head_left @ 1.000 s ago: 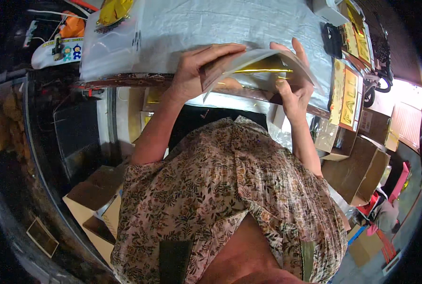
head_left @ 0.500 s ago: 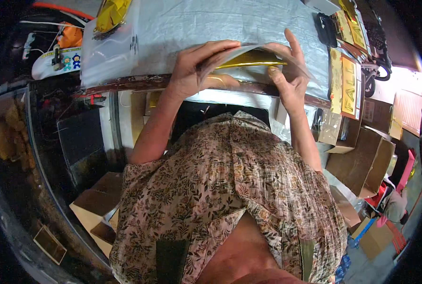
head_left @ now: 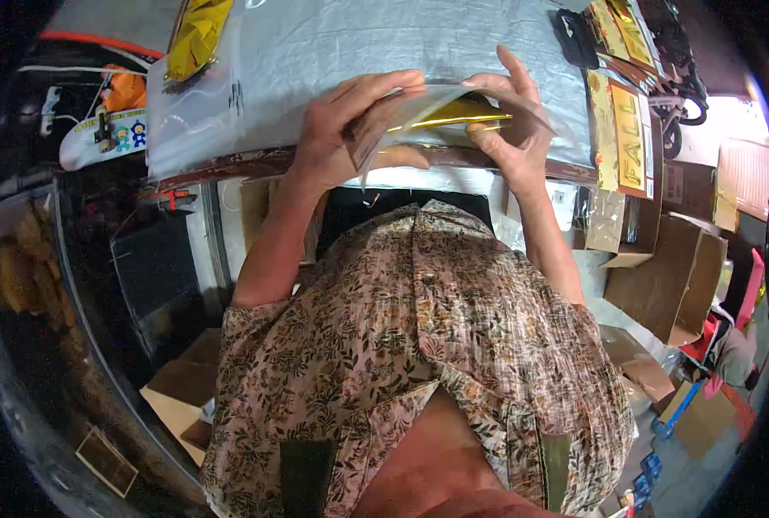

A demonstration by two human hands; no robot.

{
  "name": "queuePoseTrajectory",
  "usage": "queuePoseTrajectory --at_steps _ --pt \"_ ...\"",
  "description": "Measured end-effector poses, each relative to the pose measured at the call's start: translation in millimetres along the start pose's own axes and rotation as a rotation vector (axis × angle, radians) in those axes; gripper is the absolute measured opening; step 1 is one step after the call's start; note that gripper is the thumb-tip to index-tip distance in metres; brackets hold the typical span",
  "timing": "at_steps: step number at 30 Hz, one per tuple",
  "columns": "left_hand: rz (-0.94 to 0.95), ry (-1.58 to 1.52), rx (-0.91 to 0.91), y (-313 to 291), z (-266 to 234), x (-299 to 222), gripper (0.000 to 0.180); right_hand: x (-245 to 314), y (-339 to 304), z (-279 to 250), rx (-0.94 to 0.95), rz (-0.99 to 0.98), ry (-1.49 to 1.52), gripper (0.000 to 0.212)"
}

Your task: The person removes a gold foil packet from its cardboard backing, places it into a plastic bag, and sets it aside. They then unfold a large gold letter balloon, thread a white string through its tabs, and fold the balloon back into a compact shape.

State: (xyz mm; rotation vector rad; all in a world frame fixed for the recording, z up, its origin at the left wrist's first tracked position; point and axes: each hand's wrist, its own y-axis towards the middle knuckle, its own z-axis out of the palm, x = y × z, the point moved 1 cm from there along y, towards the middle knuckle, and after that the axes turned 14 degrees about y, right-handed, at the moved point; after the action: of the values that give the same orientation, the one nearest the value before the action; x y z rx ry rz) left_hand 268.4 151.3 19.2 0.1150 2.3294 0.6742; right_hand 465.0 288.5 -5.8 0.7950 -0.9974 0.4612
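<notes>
Between my two hands, just above the table's near edge, is a clear plastic bag, bowed into an arch. A folded piece of shiny gold foil shows inside the arch. My left hand grips the bag's left side, fingers over the top and thumb underneath, seen through the plastic. At the right side my right hand pinches the foil and plastic between thumb and fingers, with one finger sticking up. The exact fold where foil and bag meet is partly hidden by glare.
The table has a grey sheet cover. Crumpled gold foil lies on clear plastic sleeves at the left. Printed yellow and orange cards stand at the right edge, near a black object. Open cardboard boxes stand on the floor.
Both hands, with the bag and foil, have shifted slightly left in the picture. The view has also shifted a little. The grip looks the same.
</notes>
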Motion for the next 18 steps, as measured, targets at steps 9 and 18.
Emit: queuePoseTrajectory --at_steps 9,18 --pt "-0.070 -0.002 0.063 21.6 -17.0 -30.9 0.108 4.4 -2.5 10.2 -0.113 -0.036 0.113 0.091" --pt "-0.038 -0.002 0.123 34.9 -15.4 -40.3 0.115 12.9 -1.9 -1.6 -0.133 -0.166 0.044 0.085"
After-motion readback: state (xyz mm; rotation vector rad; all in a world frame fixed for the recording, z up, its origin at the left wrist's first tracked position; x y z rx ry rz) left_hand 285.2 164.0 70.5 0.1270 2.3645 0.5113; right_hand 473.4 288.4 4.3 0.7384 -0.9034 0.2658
